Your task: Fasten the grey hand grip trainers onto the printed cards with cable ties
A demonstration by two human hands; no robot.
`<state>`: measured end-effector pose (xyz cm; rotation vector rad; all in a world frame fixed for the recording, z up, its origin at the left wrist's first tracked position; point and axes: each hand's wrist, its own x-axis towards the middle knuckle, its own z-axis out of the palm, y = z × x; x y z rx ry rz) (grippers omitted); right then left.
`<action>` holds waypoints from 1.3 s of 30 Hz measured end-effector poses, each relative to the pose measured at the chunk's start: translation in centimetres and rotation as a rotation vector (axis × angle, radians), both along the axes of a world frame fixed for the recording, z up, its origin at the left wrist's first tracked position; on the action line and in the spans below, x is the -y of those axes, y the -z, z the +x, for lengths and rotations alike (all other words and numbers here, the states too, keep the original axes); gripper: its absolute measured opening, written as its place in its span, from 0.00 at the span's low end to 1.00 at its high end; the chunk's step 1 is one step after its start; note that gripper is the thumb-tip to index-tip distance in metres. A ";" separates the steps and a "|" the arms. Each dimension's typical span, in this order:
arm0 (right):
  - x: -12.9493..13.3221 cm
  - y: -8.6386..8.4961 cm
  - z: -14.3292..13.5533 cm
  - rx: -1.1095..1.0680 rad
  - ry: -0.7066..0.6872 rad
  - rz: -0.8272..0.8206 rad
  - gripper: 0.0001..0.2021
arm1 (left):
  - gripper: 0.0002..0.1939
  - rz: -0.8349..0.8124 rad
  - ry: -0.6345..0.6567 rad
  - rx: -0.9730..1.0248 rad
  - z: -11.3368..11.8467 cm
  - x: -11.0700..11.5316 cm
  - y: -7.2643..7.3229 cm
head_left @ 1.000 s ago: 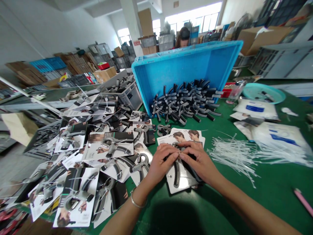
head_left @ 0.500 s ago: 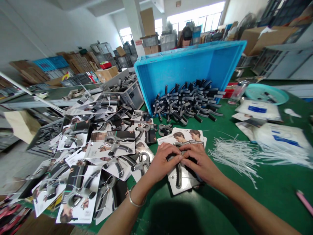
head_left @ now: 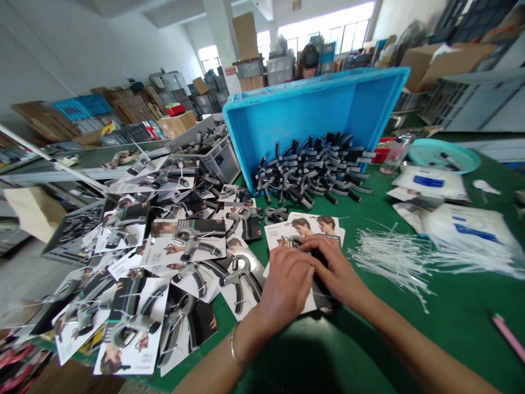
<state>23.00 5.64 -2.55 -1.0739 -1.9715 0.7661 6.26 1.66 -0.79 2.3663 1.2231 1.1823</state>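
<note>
My left hand [head_left: 288,280] lies over a hand grip on a printed card [head_left: 275,236], its fingers bent and bunched together, covering most of the grip. My right hand [head_left: 334,268] meets it from the right, fingers curled over the dark side of the same card; what the fingertips hold is hidden. More printed cards [head_left: 324,223] lie under and behind this one. White cable ties [head_left: 389,260] are spread right of my right hand. Left of my left hand, a grip on a card [head_left: 240,279] lies on the pile.
A tilted blue crate [head_left: 299,112] spills loose grips [head_left: 315,169] at the back. Carded grips [head_left: 188,243] cover the left side. Plastic bags [head_left: 467,224], a turquoise tray [head_left: 467,156] and a pink pen [head_left: 508,334] are at the right. A person is behind the crate.
My left hand has turned over and moved slightly right and down, now covering the grip's handle that showed before. My right hand has shifted a little, its fingers reaching further over the card.
</note>
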 end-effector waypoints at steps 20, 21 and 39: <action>0.1 -0.6 -0.3 0.008 -0.007 0.033 0.06 | 0.12 -0.031 -0.106 -0.296 1.3 4.4 1.7; 0.5 -1.0 0.1 0.016 -0.012 0.041 0.06 | 0.18 -0.058 -0.166 -0.243 0.7 5.0 1.9; 4.6 -4.3 -1.9 0.686 -0.189 0.216 0.05 | 0.14 -0.087 -0.347 -0.024 -2.1 6.7 3.0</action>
